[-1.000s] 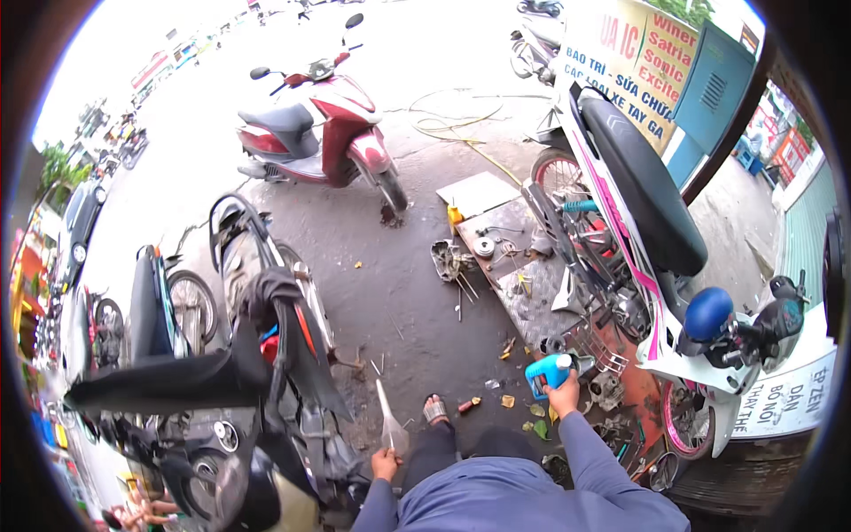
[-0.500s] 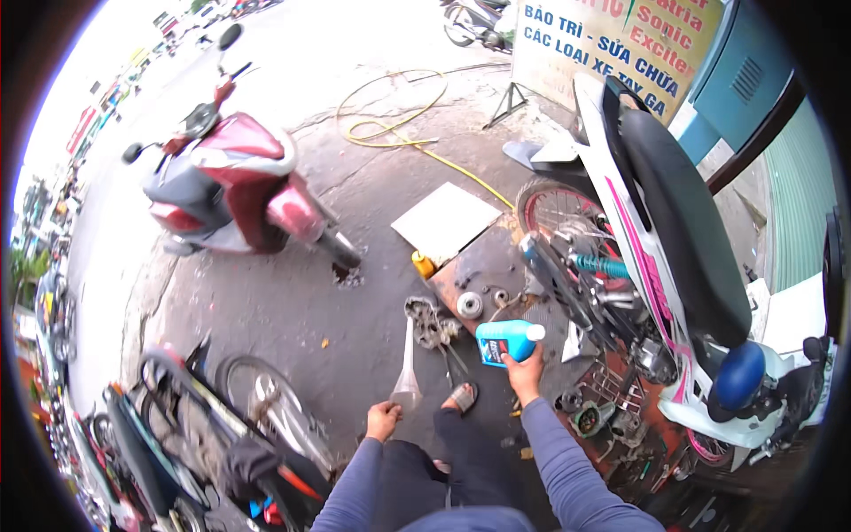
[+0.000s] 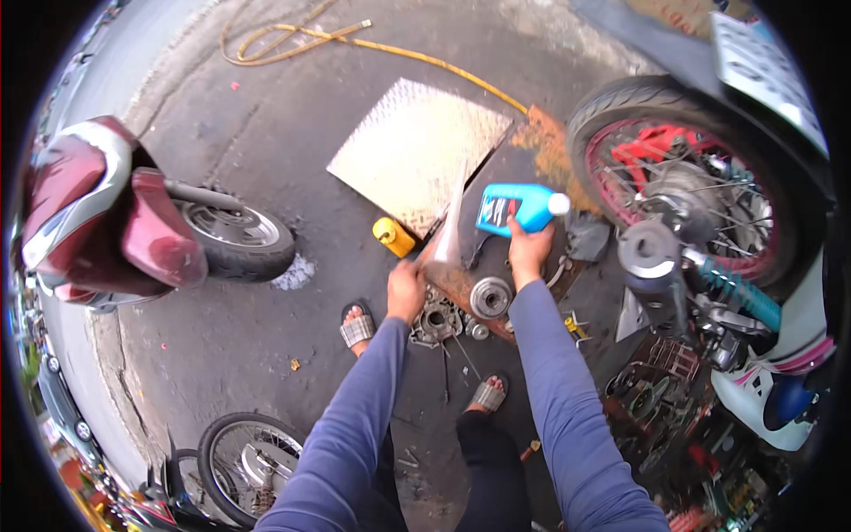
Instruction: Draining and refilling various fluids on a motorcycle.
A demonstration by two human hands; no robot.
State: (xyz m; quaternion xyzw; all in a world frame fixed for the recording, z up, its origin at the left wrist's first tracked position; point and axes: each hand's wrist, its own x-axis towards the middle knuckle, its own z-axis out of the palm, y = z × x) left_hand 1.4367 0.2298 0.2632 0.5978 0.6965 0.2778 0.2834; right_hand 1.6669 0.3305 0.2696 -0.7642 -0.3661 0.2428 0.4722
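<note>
A clear long-spouted funnel (image 3: 451, 229) is pinched at its wide end by my left hand (image 3: 406, 293), its spout pointing away from me. In my right hand (image 3: 530, 248) is a blue plastic bottle (image 3: 525, 207) with a white cap, tilted on its side so the cap faces right. The fingers wrap round the bottle's near side. Beneath and between my hands, a greasy metal engine casing (image 3: 437, 321) and a round metal part (image 3: 490, 298) lie low down. A yellow bottle (image 3: 393, 237) stands just beyond my left hand.
Ahead lies a pale square metal plate (image 3: 417, 146), with a yellow hose (image 3: 443, 67) behind it. A red scooter (image 3: 133, 213) stands left. At right is a motorbike's rear wheel (image 3: 683, 182), with tools and parts (image 3: 656, 390) below. Another wheel (image 3: 253, 465) is lower left.
My view has tipped down and come closer to the metal plate and the motorbike wheel. Both hands have moved forward, still holding the funnel and the blue bottle.
</note>
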